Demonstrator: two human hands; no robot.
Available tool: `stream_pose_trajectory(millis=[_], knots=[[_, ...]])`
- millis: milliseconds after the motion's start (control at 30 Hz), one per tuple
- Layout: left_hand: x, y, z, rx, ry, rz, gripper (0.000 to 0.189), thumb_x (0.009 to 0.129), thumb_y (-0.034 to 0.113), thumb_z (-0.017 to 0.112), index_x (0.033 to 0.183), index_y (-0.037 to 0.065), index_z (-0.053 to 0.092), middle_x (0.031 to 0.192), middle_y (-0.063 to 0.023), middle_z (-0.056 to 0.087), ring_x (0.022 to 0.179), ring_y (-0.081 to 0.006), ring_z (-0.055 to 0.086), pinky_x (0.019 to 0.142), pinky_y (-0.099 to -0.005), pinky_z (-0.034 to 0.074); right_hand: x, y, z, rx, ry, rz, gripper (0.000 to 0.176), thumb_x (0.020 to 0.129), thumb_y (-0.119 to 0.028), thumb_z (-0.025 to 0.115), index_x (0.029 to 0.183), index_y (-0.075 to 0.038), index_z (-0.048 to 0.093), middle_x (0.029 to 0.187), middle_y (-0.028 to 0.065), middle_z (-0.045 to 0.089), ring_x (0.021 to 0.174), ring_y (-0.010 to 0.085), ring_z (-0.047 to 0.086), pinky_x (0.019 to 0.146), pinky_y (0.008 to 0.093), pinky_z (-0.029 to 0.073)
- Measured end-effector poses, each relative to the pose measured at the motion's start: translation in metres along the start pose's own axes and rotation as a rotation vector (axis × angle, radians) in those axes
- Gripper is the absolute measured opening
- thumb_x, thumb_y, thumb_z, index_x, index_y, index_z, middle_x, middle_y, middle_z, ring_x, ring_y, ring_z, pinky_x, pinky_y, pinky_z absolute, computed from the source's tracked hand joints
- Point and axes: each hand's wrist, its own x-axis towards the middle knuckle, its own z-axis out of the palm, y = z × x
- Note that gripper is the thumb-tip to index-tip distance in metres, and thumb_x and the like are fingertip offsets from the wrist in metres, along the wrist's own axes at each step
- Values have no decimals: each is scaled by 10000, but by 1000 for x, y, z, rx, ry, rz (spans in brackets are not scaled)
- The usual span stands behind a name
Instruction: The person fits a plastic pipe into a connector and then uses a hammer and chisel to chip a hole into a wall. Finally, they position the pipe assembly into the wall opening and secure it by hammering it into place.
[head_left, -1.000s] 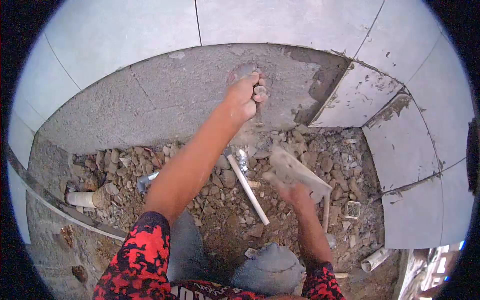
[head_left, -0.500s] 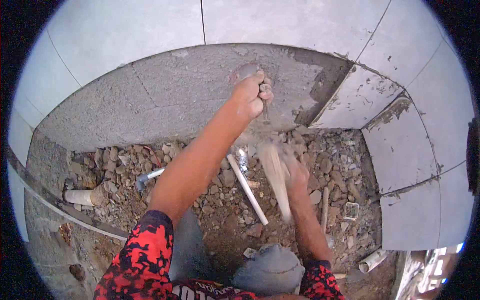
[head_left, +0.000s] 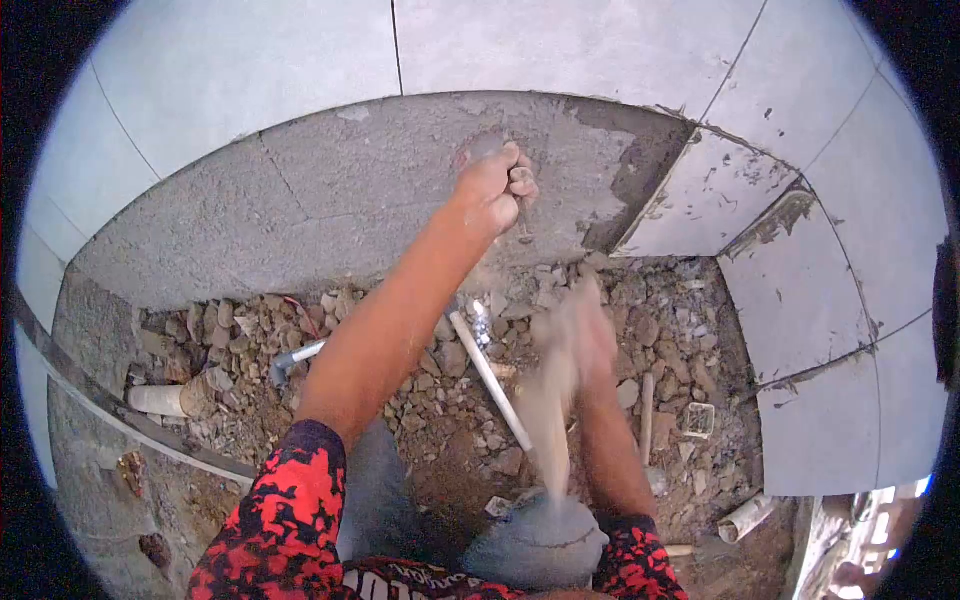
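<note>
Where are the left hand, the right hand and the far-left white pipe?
Left hand (head_left: 495, 189): head view, middle of the fist.
Right hand (head_left: 593, 340): head view, roughly mid-hand; motion blur.
White pipe (head_left: 158, 400): head view, side of its pale barrel.

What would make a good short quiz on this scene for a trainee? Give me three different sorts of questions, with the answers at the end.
1. True or false: the left hand appears higher in the view than the right hand.

2. Multiple choice: which of these is motion-blurred?
A) the left forearm
B) the pale object in the right hand
C) the wall tiles

3. Fill in the blank: at the foot of the bare grey wall lies a bed of broken ____.

Key:
1. True
2. B
3. Stones
</note>
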Motion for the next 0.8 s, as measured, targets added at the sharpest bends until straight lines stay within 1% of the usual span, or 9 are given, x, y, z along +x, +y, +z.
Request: stream_pose_trajectory(millis=[67, 100, 233, 300, 333, 433, 600, 700, 800], knots=[[-9, -7, -4, 14, 8, -5, 119, 873, 99, 385, 766, 48, 391, 651, -39, 381, 481, -101, 333, 395, -231, 301, 14, -14, -13, 142, 3, 455, 311, 604, -150, 618, 889, -60, 531, 809, 160, 573, 771, 345, 548, 668, 404, 439], [-13, -7, -3, -16, 4, -22, 119, 872, 101, 387, 767, 46, 390, 650, -38, 380, 482, -101, 334, 396, -230, 302, 6, -20, -13, 140, 6, 456, 311, 604, -150, 618, 889, -60, 531, 809, 160, 573, 771, 345, 548, 668, 404, 439], [-8, 0, 3, -12, 21, -9, 117, 866, 106, 399, 763, 51, 393, 641, -31, 379, 479, -102, 333, 386, -228, 298, -6, -39, -23, 46, 115, -7, 237, 658, -159, 585, 859, -52, 521, 788, 160, 547, 755, 339, 537, 643, 402, 428], [-6, 0, 2, -39, 21, -43, 115, 865, 105, 401, 763, 53, 394, 633, -30, 379, 477, -103, 334, 384, -228, 300, 24, -70, -48, -81, -532, 770, 181, 678, -134, 561, 827, -45, 506, 764, 159, 541, 750, 339, 533, 642, 413, 423], [-6, 2, 2, -65, 21, -74, 113, 864, 105, 403, 763, 54, 395, 626, -28, 380, 475, -105, 335, 382, -228, 301, -12, 9, 18, -1, -69, 462, 166, 674, -127, 566, 802, -49, 492, 733, 154, 532, 733, 334, 521, 638, 414, 418], [-5, 2, -1, -42, -15, -56, 114, 865, 101, 400, 762, 54, 396, 614, -26, 383, 471, -107, 337, 383, -227, 306, 6, -24, -15, -166, -13, 415, 170, 702, -147, 547, 842, -61, 502, 725, 147, 528, 731, 310, 526, 641, 388, 423], [-2, 3, -1, -32, -31, -71, 117, 866, 106, 402, 758, 63, 398, 609, -22, 383, 467, -110, 337, 396, -227, 316, -11, -20, -19, 357, 176, -454, 351, 672, -149, 591, 981, -28, 480, 846, 171, 554, 805, 328, 538, 706, 414, 429], [-9, -1, 0, -34, -1, -73, 120, 867, 114, 406, 758, 67, 398, 609, -20, 382, 464, -112, 335, 403, -232, 316, 13, -9, -13, -139, -63, 277, 395, 666, -159, 574, 1022, -23, 468, 886, 190, 567, 783, 354, 554, 722, 421, 441], [3, 6, 0, -40, -24, -45, 123, 870, 118, 402, 757, 69, 398, 610, -17, 382, 466, -114, 335, 407, -234, 313, 18, -53, -28, -109, -196, 599, 436, 630, -111, 600, 1037, -28, 467, 881, 187, 571, 772, 361, 558, 704, 430, 444]])
